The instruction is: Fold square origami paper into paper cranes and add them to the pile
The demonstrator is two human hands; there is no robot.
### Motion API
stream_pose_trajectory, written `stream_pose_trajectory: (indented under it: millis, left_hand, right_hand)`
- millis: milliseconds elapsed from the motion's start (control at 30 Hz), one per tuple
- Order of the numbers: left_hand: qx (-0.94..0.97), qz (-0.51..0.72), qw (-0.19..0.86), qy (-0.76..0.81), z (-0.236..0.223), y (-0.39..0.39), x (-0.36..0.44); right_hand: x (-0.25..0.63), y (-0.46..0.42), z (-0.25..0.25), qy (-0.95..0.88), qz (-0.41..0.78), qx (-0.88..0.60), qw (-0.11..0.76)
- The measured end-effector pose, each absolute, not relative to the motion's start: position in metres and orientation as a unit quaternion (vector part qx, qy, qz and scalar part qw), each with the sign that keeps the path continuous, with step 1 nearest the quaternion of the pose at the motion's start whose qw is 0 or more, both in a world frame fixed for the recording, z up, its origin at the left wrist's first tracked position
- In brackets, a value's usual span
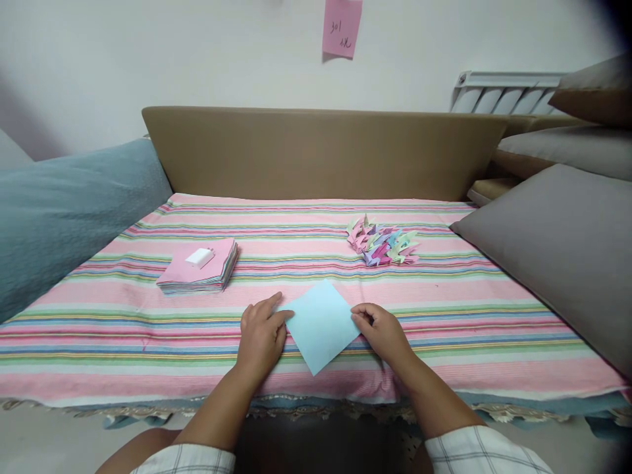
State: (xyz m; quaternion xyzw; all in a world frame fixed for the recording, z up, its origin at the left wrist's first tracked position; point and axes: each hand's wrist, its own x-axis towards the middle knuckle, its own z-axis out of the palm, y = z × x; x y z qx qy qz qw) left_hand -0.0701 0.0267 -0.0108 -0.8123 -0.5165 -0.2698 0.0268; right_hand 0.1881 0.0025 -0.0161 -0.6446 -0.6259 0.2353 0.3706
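Observation:
A square sheet of light blue origami paper (pixel 322 329) lies turned like a diamond near the front edge of the bed-like surface. At its left corner my left hand (pixel 263 332) has the thumb over the paper, with the index finger stretched along the corner's upper edge. My right hand (pixel 380 329) pinches the right corner between thumb and bent fingers. Farther back to the right is a heap of folded paper cranes (pixel 382 243) in pink, green, purple and blue. A stack of coloured paper (pixel 172 266) sits at the left, topped by a small white block (pixel 200 257).
A striped pink cloth (pixel 291 230) covers the surface, slightly wrinkled. A brown backrest (pixel 320 155) stands behind it. Grey cushions (pixel 563 250) are piled at the right, and a blue padded armrest (pixel 74 210) is at the left. A pink note (pixel 342 29) hangs on the wall.

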Motion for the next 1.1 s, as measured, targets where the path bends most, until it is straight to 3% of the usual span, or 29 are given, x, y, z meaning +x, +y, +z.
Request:
stream_pose_trajectory:
  millis: [333, 533, 867, 1100]
  left_hand:
    - [-0.924, -0.163, -0.07, -0.338, 0.001, 0.011, -0.066]
    - [-0.924, -0.168, -0.054, -0.339, 0.0, 0.01, -0.063]
    - [-0.896, -0.235, -0.028, -0.375, -0.006, 0.013, -0.064]
    - [-0.885, -0.262, -0.023, -0.384, -0.004, 0.014, -0.066]
  right_hand:
    - [0.189, 0.002, -0.013, -0.533, 0.298, -0.654, 0.446]
    - [0.192, 0.001, -0.014, -0.571, 0.268, -0.676, 0.381]
    - [0.193, -0.001, -0.016, -0.605, 0.331, -0.639, 0.341]
    - [0.198, 0.001, -0.014, -0.703, 0.237, -0.587, 0.323]
